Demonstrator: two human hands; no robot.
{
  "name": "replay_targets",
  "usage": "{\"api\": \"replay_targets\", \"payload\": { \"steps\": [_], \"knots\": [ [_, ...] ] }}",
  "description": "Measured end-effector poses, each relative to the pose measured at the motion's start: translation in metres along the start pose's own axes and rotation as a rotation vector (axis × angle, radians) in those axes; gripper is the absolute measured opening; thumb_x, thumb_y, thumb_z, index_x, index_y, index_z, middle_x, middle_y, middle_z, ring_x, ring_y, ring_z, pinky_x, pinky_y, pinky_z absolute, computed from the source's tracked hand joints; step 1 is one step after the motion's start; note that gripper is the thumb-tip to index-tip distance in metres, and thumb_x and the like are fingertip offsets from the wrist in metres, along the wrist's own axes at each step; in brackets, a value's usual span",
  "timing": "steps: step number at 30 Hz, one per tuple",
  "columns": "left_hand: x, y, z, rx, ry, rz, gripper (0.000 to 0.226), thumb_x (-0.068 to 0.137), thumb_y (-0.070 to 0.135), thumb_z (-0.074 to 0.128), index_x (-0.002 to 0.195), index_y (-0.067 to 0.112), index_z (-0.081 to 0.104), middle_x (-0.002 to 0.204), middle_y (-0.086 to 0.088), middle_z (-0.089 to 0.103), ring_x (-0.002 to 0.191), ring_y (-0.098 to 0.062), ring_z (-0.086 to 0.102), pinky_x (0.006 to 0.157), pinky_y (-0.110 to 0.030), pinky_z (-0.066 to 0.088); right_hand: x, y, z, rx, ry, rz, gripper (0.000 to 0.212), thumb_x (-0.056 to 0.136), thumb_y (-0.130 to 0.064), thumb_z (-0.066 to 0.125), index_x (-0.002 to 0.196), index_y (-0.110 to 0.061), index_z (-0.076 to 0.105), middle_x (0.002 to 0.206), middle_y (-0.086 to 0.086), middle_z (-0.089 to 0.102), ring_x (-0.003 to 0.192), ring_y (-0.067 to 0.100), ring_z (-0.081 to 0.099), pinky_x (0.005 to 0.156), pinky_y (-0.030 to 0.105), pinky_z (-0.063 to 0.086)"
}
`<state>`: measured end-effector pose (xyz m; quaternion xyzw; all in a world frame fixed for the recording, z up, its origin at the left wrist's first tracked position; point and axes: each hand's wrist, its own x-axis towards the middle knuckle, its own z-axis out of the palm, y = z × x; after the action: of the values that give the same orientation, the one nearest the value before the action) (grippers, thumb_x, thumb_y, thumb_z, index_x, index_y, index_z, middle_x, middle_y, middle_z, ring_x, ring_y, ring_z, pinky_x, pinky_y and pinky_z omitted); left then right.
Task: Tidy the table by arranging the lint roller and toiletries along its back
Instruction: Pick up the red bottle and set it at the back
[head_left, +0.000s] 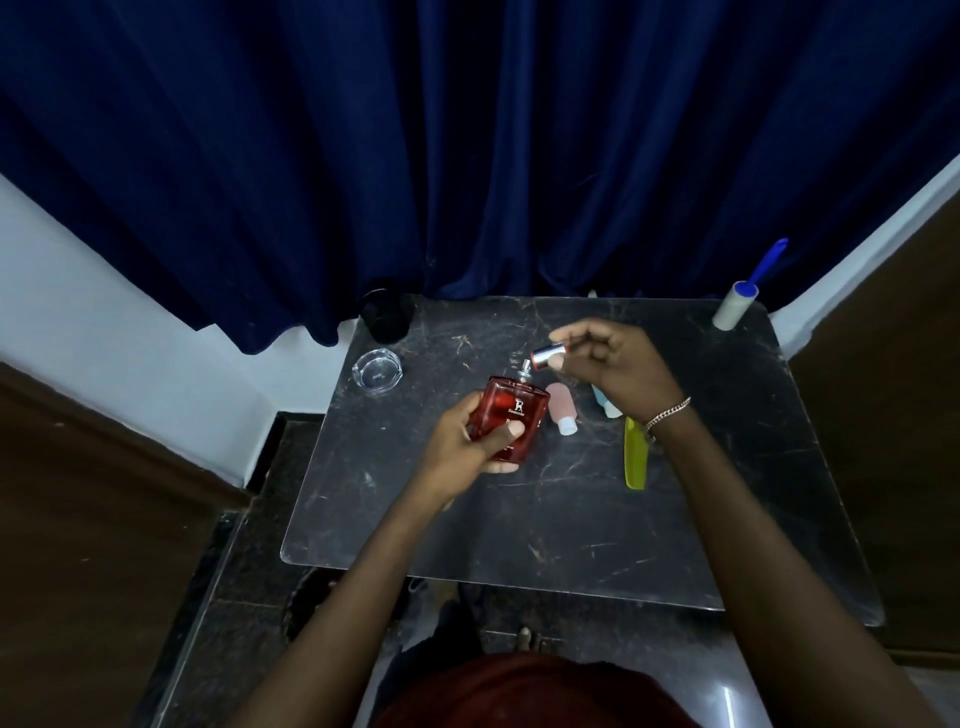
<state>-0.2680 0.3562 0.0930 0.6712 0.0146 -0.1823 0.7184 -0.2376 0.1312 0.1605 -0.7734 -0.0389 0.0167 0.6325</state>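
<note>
My left hand (475, 434) grips a red square perfume bottle (514, 421) above the middle of the dark table (467, 519), its spray nozzle bare. My right hand (615, 364) pinches the bottle's silver cap (546, 355) just above and right of the nozzle. A small pink bottle (562, 406) with a white cap lies on the table beside the perfume. A light blue tube (605, 402) lies partly hidden under my right hand. A yellow-green comb (636, 457) lies right of them. The lint roller (737, 299), white roll with blue handle, leans at the back right corner.
A clear glass ashtray (377, 371) sits at the back left of the table, and a black round object (387, 317) stands behind it at the corner. A dark blue curtain (467, 156) hangs right behind the table. The floor lies beyond the left edge.
</note>
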Motion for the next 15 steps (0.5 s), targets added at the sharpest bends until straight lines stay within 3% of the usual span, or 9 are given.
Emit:
{"api": "replay_targets", "payload": {
  "steps": [5, 9, 13, 15],
  "knots": [
    [-0.022, 0.017, 0.006, 0.009, -0.040, 0.046, 0.033, 0.091, 0.012, 0.078, 0.120, 0.024, 0.068, 0.113, -0.004, 0.077, 0.102, -0.026, 0.077, 0.071, -0.042, 0.065, 0.002, -0.028, -0.006, -0.084, -0.115, 0.015, 0.031, 0.080, -0.007, 0.081, 0.110, -0.005, 0.073, 0.093, 0.006, 0.074, 0.085, 0.017, 0.070, 0.092, 0.046, 0.056],
    [-0.029, 0.029, 0.011, 0.028, -0.064, 0.067, 0.040, 0.090, 0.014, 0.080, 0.127, 0.017, 0.066, 0.117, -0.009, 0.076, 0.105, -0.029, 0.076, 0.074, -0.046, 0.065, 0.001, -0.035, -0.001, -0.064, -0.091, -0.015, 0.036, 0.078, -0.010, 0.083, 0.112, -0.008, 0.071, 0.095, 0.009, 0.072, 0.085, 0.019, 0.066, 0.084, 0.047, 0.057],
    [-0.033, 0.037, 0.021, -0.037, -0.026, 0.094, 0.040, 0.091, 0.012, 0.078, 0.129, 0.013, 0.064, 0.114, -0.011, 0.077, 0.102, -0.031, 0.077, 0.075, -0.049, 0.066, -0.009, -0.030, 0.015, 0.022, 0.007, -0.057, 0.034, 0.083, -0.013, 0.080, 0.115, -0.008, 0.068, 0.085, 0.000, 0.073, 0.078, 0.012, 0.067, 0.073, 0.029, 0.058],
    [-0.034, 0.040, 0.023, -0.066, -0.011, 0.101, 0.039, 0.091, 0.011, 0.078, 0.128, 0.011, 0.065, 0.113, -0.013, 0.077, 0.101, -0.031, 0.078, 0.072, -0.047, 0.066, -0.018, -0.025, 0.022, 0.051, -0.002, -0.064, 0.041, 0.085, -0.014, 0.078, 0.124, -0.017, 0.064, 0.081, -0.008, 0.071, 0.077, 0.005, 0.067, 0.074, 0.022, 0.054]
  ]
}}
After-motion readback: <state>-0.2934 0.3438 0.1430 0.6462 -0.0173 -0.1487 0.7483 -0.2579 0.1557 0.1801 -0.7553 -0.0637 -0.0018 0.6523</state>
